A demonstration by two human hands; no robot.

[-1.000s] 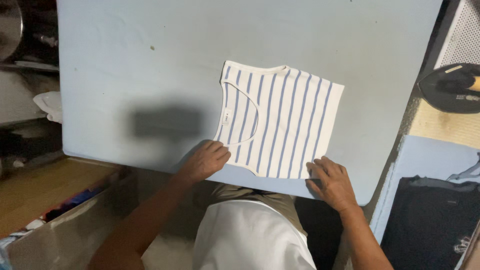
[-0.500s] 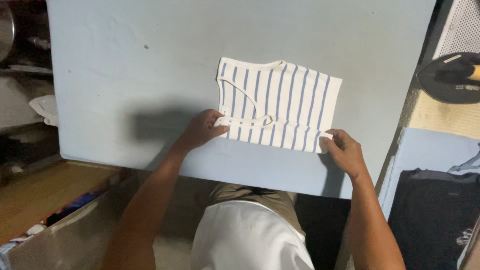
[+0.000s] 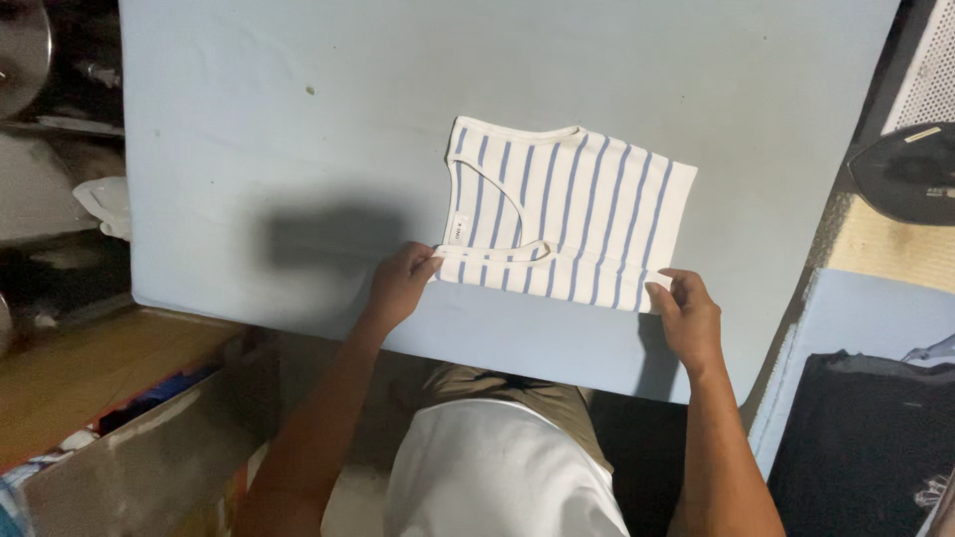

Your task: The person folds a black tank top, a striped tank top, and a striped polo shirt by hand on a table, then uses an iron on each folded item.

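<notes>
A white garment with blue stripes (image 3: 577, 209) lies folded on the pale blue table (image 3: 398, 109). Its near edge is turned over onto itself in a narrow band. My left hand (image 3: 400, 286) pinches the left end of that folded edge. My right hand (image 3: 686, 316) grips the right end near the garment's lower right corner. Both hands rest low on the table close to its front edge.
A dark round object (image 3: 910, 169) sits at the right beyond the table. A dark garment (image 3: 860, 438) lies on a second blue surface at lower right. A wooden bench (image 3: 90, 368) and a white item (image 3: 104, 204) are on the left.
The near part of the striped garment has been folded up over itself, and both hands moved away from me with it. The garment now looks shorter.
</notes>
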